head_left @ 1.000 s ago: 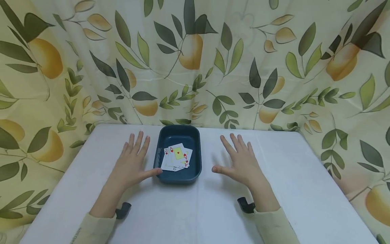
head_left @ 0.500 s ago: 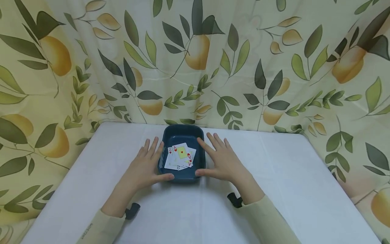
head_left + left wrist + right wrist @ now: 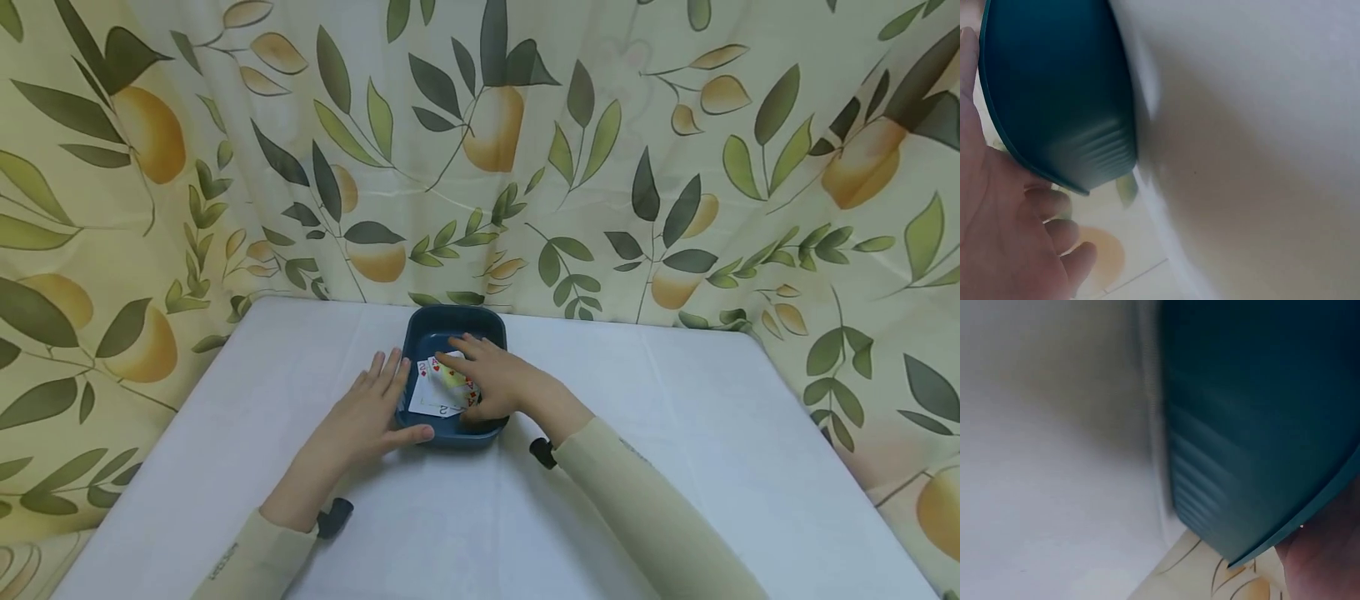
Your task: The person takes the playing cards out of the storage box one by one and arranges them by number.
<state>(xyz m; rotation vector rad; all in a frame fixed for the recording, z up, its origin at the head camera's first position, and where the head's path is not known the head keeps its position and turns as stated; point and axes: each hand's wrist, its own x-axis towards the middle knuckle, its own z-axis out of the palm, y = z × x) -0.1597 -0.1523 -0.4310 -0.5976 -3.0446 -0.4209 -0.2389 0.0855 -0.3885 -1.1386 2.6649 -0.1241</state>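
Several playing cards (image 3: 426, 398) lie overlapped in a dark blue plastic tray (image 3: 452, 432), a two and red aces among them. My right hand (image 3: 498, 379) reaches over the tray's right rim, its spread fingers above the cards and covering part of them; whether they touch the cards I cannot tell. At the tray's left side is my left hand (image 3: 367, 417), fingers straight, thumb over the near left corner. In the left wrist view the tray's outer wall (image 3: 1060, 94) stands beside that palm. The right wrist view shows the opposite wall (image 3: 1254, 425), with only a bit of hand below the rim.
The tray stands on a white-covered table (image 3: 637, 433), near its back edge. A curtain (image 3: 570, 167) printed with fruit and leaves hangs behind and at both sides. Black wrist devices (image 3: 334, 517) sit under both cuffs.
Both hands have come in from the sides toward the tray. The right hand has moved left, over the rim and above the cards; the left has come to the tray's left edge.
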